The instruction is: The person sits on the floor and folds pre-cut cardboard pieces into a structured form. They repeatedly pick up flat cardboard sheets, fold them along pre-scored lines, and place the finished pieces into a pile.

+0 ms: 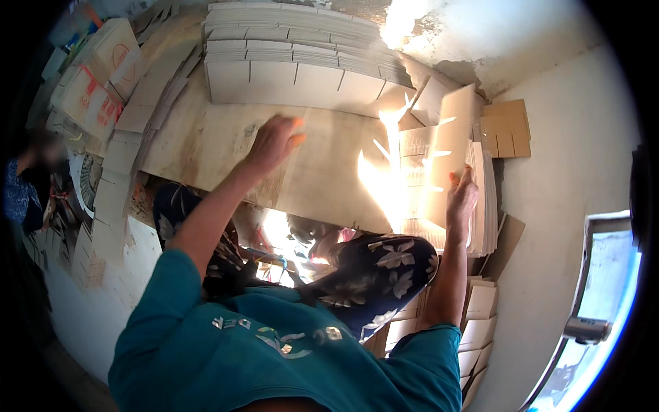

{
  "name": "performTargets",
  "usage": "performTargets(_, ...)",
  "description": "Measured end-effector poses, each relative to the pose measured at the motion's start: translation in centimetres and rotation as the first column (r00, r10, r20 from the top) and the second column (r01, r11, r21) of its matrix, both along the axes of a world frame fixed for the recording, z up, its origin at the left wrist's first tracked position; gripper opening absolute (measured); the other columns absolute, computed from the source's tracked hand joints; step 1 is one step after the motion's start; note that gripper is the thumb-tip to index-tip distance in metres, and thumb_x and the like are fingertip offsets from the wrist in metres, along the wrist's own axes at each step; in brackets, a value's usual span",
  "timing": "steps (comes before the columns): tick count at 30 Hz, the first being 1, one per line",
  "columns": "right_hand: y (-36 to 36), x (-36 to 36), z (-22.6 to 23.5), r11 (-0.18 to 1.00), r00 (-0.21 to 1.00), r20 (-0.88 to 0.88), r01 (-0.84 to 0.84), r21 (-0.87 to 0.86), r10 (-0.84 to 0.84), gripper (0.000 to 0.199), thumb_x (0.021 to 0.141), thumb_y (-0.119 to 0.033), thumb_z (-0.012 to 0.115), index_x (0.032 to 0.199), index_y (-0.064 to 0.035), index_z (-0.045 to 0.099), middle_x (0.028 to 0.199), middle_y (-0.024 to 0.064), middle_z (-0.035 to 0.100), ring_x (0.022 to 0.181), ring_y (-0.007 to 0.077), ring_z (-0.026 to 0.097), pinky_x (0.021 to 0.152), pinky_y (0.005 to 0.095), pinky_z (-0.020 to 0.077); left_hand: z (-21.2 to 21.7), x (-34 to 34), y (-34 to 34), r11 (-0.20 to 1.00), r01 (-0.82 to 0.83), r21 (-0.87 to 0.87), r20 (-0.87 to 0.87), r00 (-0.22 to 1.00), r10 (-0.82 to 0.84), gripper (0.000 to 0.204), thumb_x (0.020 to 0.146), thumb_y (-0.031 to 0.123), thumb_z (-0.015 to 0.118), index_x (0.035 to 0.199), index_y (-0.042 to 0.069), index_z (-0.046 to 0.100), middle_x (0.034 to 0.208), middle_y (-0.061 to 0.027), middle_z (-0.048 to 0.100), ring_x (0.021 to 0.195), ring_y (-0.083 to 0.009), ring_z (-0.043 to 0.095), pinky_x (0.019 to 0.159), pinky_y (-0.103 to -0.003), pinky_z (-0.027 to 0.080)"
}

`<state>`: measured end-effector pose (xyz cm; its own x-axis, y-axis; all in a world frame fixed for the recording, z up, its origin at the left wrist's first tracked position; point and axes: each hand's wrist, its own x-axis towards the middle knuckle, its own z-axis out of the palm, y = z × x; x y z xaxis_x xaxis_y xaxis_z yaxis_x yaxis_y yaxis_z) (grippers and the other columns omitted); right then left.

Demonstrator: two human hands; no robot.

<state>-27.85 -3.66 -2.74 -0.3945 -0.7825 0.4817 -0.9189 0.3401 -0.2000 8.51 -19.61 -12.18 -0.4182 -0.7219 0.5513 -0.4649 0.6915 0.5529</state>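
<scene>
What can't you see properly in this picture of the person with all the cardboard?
Head view only:
- Right hand: it holds the cardboard sheet by the edge, but sun glare whitens the sheet's lower part.
- Left hand: motion blur smears the fingers, so whether they press the board is unclear.
- Under the board: dark, hidden by the knees.
- Person at left edge: blurred and cut off.
- Flat carton stack: too small to count.

Left hand [274,141] presses the wooden board [322,172]; right hand [461,196] grips a cardboard sheet [453,130].
</scene>
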Motion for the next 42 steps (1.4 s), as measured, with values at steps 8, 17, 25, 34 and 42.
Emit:
performTargets(8, -7.4, 5.2, 1.3, 0.981, 0.997, 0.073, 0.008, -0.196, 0.007, 0.031, 0.084, -0.017, 0.065, 0.111, -0.0019, 0.058, 0.081, 0.0223, 0.065, 0.071, 0.0331, 0.067, 0.061, 0.0372, 0.0523, 1.9, -9.9, -11.7, 0.982, 0.056, -0.181, 0.244, 0.970, -0.011, 0.046, 0.067, 0.013, 0.076, 0.104, 0.002, 0.051, 0.097, -0.0121, 0.055, 0.097, -0.0289, 0.049, 0.081, -0.040, 0.041)
performTargets(17, -10.3, 3.5, -0.3, 0.931, 0.997, 0.008, -0.070, -0.358, 0.078, 0.036, 0.083, -0.016, 0.067, 0.116, -0.0036, 0.058, 0.093, 0.0152, 0.068, 0.074, 0.0249, 0.068, 0.062, 0.0315, 0.0520, -0.8, -15.0, -16.8, 0.925, 0.037, -0.379, 0.358, 0.927, 0.109, 0.033, 0.064, 0.002, 0.067, 0.095, 0.003, 0.054, 0.089, -0.0084, 0.053, 0.089, -0.0251, 0.050, 0.076, -0.037, 0.041)
performTargets(25, -11.7, 4.1, -1.5, 0.886, 0.982, -0.092, -0.189, -0.424, 0.165, 0.039, 0.083, -0.011, 0.067, 0.120, -0.0049, 0.057, 0.096, 0.0162, 0.067, 0.073, 0.0209, 0.069, 0.059, 0.0281, 0.0517, -0.2, -14.0, -15.8, 0.943, 0.195, -0.270, 0.124, 0.978, -0.167, 0.019, 0.065, -0.003, 0.063, 0.080, 0.004, 0.055, 0.069, -0.0090, 0.055, 0.070, -0.0255, 0.053, 0.062, -0.037, 0.044)
performTargets(34, -11.2, 5.9, -0.8, 0.865, 0.974, -0.101, -0.229, -0.448, 0.205, 0.041, 0.080, -0.003, 0.068, 0.119, -0.0024, 0.055, 0.103, 0.0149, 0.066, 0.084, 0.0214, 0.068, 0.067, 0.0266, 0.0554, 0.4, -13.5, -12.4, 0.934, 0.265, -0.238, 0.153, 0.960, -0.234, 0.014, 0.066, -0.003, 0.063, 0.067, 0.004, 0.050, 0.060, -0.0107, 0.051, 0.062, -0.0263, 0.054, 0.054, -0.039, 0.043)
performTargets(42, -11.2, 6.6, -0.7, 0.881, 0.974, -0.083, -0.226, -0.415, 0.211, 0.041, 0.080, -0.001, 0.068, 0.118, -0.0012, 0.055, 0.104, 0.0144, 0.066, 0.086, 0.0203, 0.068, 0.070, 0.0260, 0.0559, 1.9, -13.1, -8.8, 0.909, 0.360, -0.211, 0.280, 0.913, -0.296, 0.012, 0.065, -0.003, 0.060, 0.066, 0.004, 0.049, 0.063, -0.0102, 0.051, 0.067, -0.0272, 0.054, 0.055, -0.039, 0.043)
